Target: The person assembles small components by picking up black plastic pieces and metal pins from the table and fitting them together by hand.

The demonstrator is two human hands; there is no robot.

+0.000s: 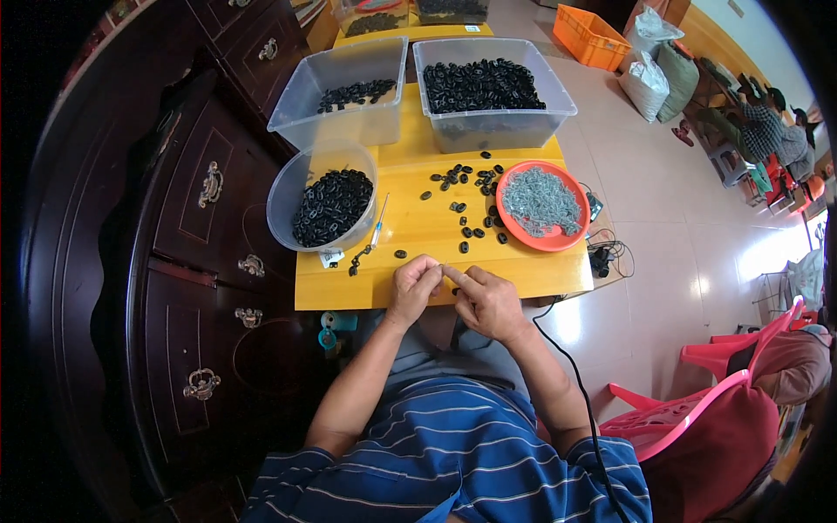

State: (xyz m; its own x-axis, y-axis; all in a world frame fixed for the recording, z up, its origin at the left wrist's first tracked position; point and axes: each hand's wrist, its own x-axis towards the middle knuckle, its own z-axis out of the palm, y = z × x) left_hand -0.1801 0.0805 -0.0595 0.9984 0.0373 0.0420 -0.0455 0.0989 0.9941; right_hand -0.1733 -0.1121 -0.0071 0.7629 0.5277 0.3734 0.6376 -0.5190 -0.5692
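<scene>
My left hand [414,288] is at the front edge of the yellow table [397,283], its thumb and fingers pinched together; whatever sits in the pinch is too small to make out. My right hand [490,305] meets it, index finger stretched to the left fingertips and the other fingers curled in. A dark bit [455,291] shows beside the right fingers. Loose black oval pieces [466,233] lie scattered beyond my hands, beside an orange-red plate [541,247] heaped with small silvery metal parts [538,200]. One black oval piece [400,254] lies just beyond my left hand.
A round clear tub [281,193] of black pieces stands at left, with a thin blue-and-white tool [378,228] beside it. Two clear bins [342,131] [497,131] stand behind. A black cable [571,362] runs past my right arm. Pink chairs [671,417] and seated people are at right.
</scene>
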